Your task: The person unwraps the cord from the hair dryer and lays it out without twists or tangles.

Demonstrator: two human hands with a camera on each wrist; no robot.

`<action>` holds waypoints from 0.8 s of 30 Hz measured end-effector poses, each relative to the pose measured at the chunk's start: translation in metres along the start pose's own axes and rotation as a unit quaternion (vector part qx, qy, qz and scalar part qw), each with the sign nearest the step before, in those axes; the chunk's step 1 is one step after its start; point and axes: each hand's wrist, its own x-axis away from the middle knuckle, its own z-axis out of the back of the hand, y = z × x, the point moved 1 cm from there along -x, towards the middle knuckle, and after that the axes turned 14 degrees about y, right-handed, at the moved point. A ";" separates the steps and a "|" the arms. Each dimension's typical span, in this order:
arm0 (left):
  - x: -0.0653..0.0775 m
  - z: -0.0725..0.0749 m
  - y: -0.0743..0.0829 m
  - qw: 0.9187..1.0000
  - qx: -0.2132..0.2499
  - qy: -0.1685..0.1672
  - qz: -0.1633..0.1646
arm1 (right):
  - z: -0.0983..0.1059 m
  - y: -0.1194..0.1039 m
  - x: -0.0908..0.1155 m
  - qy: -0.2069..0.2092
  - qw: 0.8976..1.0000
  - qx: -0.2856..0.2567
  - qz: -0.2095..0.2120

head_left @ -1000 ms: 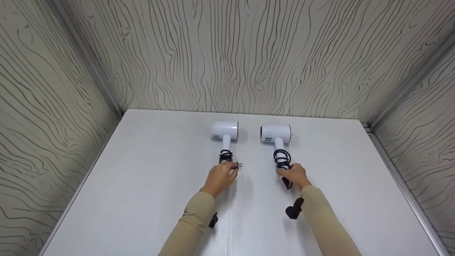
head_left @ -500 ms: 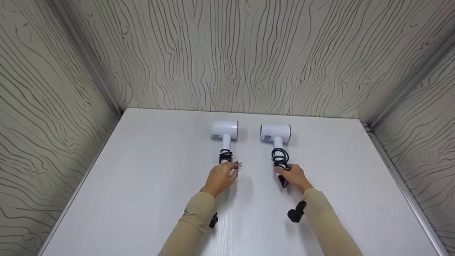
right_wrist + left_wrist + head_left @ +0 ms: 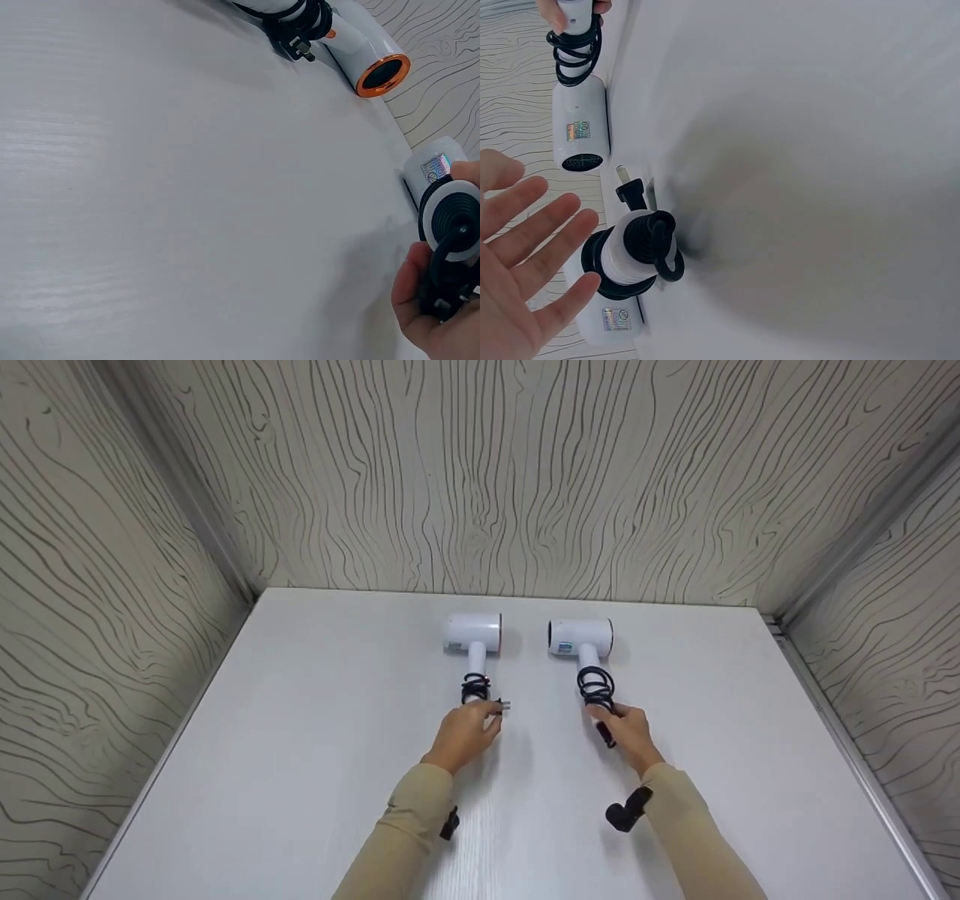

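Two white hair dryers lie near the back of the white table, their black cords wound round the handles. The left hair dryer is nearest to my left hand, which appears over its handle end in the head view. In the left wrist view the left fingers are spread and straight beside that handle, gripping nothing. A two-pin plug sticks out from its cord. My right hand grips the cord-wrapped handle of the right hair dryer. In the right wrist view, its plug sits against the palm.
A wood-grain patterned wall rises directly behind the table, and similar panels stand at both sides. Grey metal strips run along the corners. Black wrist cameras hang below the sleeves.
The right hand has shifted slightly, and the right hair dryer has moved a little toward the back wall. Its handle swung slightly left, then back right. The left hand and left hair dryer stay nearly still.
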 end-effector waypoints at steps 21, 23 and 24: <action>0.001 -0.001 0.005 1.000 0.019 -0.007 0.009 | 0.004 -0.001 0.007 0.049 0.982 -0.166 -0.073; 0.001 -0.001 0.005 0.999 0.023 -0.014 0.018 | 0.005 -0.001 0.007 0.052 0.981 -0.170 -0.076; 0.001 -0.001 0.005 0.999 0.023 -0.016 0.021 | 0.006 -0.001 0.007 0.051 0.980 -0.175 -0.076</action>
